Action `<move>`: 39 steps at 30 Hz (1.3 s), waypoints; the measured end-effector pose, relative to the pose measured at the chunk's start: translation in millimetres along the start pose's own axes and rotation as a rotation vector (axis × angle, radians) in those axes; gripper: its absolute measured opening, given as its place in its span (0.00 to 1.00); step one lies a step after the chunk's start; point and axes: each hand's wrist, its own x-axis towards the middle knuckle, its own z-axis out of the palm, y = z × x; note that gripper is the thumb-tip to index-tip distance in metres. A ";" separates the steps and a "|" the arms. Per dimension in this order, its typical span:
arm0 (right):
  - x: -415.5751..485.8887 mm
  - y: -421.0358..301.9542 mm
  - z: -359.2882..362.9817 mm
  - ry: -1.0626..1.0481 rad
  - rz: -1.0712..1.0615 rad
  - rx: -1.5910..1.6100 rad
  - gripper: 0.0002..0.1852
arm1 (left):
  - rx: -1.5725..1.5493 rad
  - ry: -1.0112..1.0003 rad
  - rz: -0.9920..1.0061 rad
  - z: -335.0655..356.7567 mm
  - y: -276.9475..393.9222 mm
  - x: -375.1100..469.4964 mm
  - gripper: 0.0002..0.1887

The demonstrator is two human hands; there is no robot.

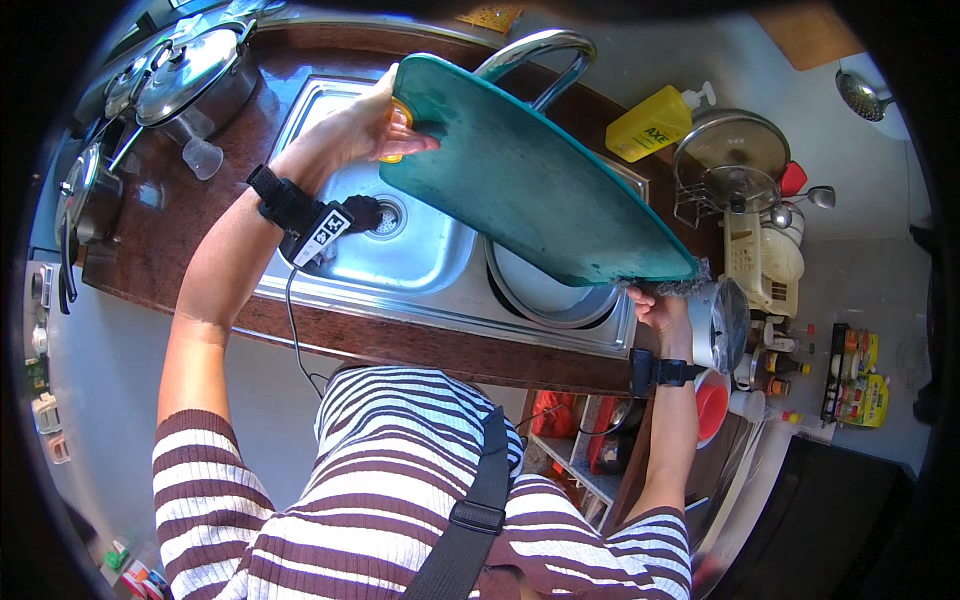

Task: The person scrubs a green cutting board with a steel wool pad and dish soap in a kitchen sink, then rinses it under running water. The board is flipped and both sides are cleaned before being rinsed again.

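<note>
My left hand (pixel 390 135) grips a large teal cutting board (pixel 525 172) by the yellow-edged handle at its upper left end. The board is tilted above a double-bowl stainless steel sink (pixel 427 262). My right hand (pixel 656 306) is at the board's lower right end, closed on a grey mesh scouring pad (pixel 684 281) pressed to the edge; some fingers are hidden under the board. A dark clump (pixel 364 214) lies beside the drain in the left bowl. Below the board, a round metal basin (pixel 555 296) sits in the right bowl. The chrome faucet (pixel 536 49) arches behind the board.
Lidded steel pots (pixel 191 75) and a clear plastic cup (pixel 202 157) stand on the counter at left. A yellow dish-soap bottle (pixel 649 127), a glass lid (pixel 735 154), a dish rack (pixel 742 262) and a metal pot (pixel 709 330) are at right.
</note>
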 end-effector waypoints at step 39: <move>-21.5 30.8 -19.6 -0.289 -0.245 -0.129 0.19 | 1.301 -0.183 0.854 -50.0 -77.5 -46.0 0.17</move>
